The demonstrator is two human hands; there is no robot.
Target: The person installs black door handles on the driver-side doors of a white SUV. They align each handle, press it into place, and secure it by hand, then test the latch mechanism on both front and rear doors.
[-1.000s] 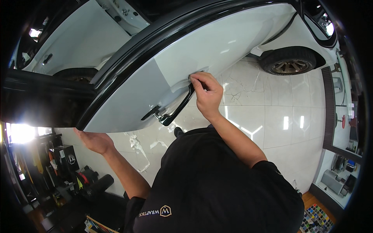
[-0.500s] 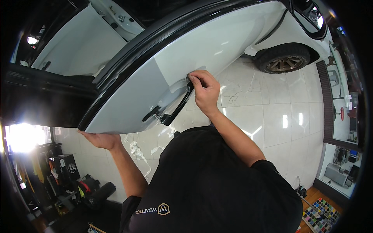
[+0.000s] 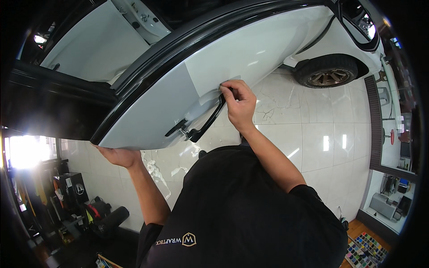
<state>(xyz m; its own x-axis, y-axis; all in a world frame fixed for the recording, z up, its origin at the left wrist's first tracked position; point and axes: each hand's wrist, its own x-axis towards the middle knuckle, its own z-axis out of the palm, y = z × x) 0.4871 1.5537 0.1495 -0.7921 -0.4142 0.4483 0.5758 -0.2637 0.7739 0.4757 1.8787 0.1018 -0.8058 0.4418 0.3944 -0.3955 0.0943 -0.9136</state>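
Observation:
A car door (image 3: pixel 241 47) fills the upper middle, white toward the front wheel and pale grey toward its rear edge, with a straight line between the two tones. Its black door handle (image 3: pixel 208 119) stands out from the panel, and bare metal shows at the handle's near end, beside a dark slot. My right hand (image 3: pixel 240 102) is closed around the handle's far end, thumb and forefinger pinched by the panel. At the door's rear edge, my left hand (image 3: pixel 118 156) holds on from below, its fingertips partly hidden behind the edge.
Crumpled clear film scraps (image 3: pixel 156 173) lie on the tiled floor below the door. A wheel (image 3: pixel 328 75) and side mirror (image 3: pixel 357 31) are at the upper right. Black gear (image 3: pixel 105 216) stands lower left, and a board of colour swatches (image 3: pixel 366 250) lies lower right.
The door's near end and both hands sit slightly higher in the picture, and my right hand slightly further right. Both hands keep their places on the door and handle.

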